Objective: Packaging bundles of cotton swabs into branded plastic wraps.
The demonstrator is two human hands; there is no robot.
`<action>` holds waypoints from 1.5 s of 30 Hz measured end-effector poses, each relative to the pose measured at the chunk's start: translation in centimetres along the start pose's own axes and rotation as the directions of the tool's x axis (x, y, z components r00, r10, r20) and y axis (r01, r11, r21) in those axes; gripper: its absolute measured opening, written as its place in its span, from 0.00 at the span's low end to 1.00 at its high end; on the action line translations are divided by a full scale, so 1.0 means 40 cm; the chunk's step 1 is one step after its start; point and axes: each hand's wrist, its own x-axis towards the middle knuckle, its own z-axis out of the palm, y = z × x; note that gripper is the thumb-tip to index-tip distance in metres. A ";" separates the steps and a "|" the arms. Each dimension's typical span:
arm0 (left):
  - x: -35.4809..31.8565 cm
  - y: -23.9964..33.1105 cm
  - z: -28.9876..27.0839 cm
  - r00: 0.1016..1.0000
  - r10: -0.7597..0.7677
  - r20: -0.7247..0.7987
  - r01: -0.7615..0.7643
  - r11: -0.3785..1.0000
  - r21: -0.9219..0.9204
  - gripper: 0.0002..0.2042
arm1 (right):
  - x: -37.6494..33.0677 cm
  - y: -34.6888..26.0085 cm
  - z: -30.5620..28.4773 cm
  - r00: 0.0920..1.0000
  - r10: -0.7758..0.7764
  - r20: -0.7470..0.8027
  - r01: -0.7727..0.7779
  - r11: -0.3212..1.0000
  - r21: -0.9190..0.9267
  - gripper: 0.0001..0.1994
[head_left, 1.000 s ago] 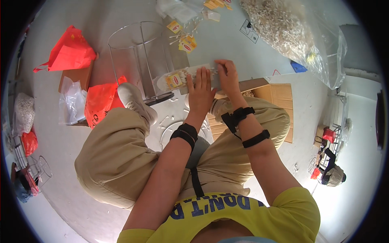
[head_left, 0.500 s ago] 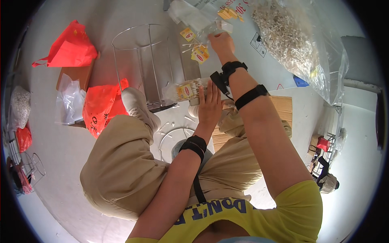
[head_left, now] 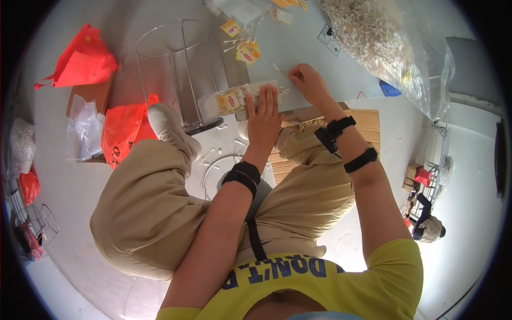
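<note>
A clear plastic bag of cotton swabs (head_left: 216,105) with a yellow card inside lies on the edge of a low grey table. My left hand (head_left: 264,121) rests flat across its right end, fingers stretched out; swab tips stick out beyond them. Just to the right, my right hand (head_left: 313,85) pinches a single cotton swab (head_left: 278,69), whose white tip points away to the left. Further back are several loose swabs (head_left: 241,42), a yellow card (head_left: 248,53) and another yellow card (head_left: 231,28).
A large clear sack of swabs (head_left: 368,48) fills the table's far right. Flat clear bags (head_left: 237,9) lie at the back. Left of the table stands a wire frame (head_left: 172,53); red plastic bags (head_left: 126,129) and a cardboard box (head_left: 101,96) sit beyond my foot.
My right hand has drawn back from the far side of the table toward my left hand, now with a swab in its fingers. My left hand stays on the bag.
</note>
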 end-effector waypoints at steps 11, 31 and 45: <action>0.000 0.002 -0.013 1.000 0.010 -0.015 -0.011 1.000 -0.027 0.40 | -0.020 0.028 0.028 0.991 -0.130 -0.034 0.134 0.975 0.180 0.03; -0.002 0.001 -0.012 1.000 0.007 -0.003 -0.007 1.000 0.016 0.41 | -0.038 0.005 0.054 0.974 -0.192 -0.120 0.213 0.959 0.189 0.04; -0.001 0.001 -0.008 1.000 0.005 -0.008 -0.005 1.000 -0.014 0.42 | -0.040 -0.011 0.086 0.965 -0.228 -0.129 0.233 0.972 0.025 0.05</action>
